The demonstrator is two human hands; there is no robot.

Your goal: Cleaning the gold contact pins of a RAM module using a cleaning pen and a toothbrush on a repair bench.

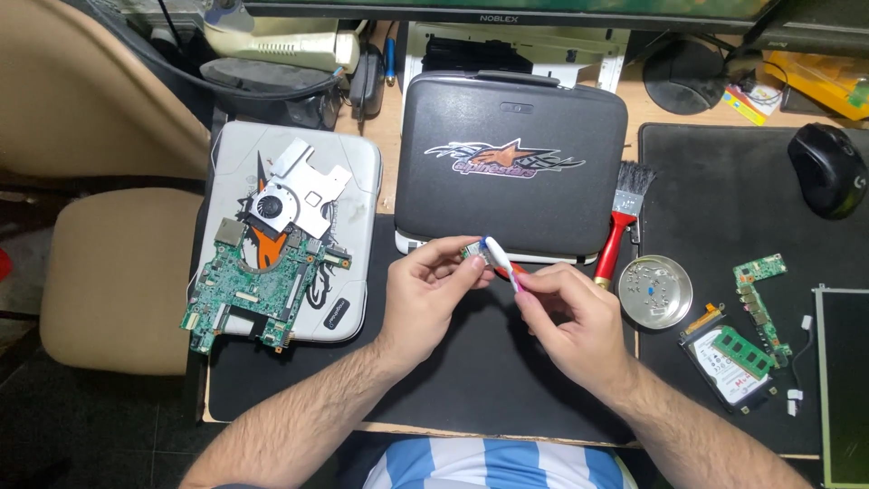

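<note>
The left hand (427,288) is pinching a small circuit board (472,249) while the right hand (566,312) is gripping a white brush (500,260) against it, above the black mat (471,371)

Electronics repair bench: bare motherboard (253,285), screw dish (654,291), brush (623,217), RAM stick (741,351), etc

Both hands (425,290) (566,317) close together, fingers (457,263) pinched.
</note>
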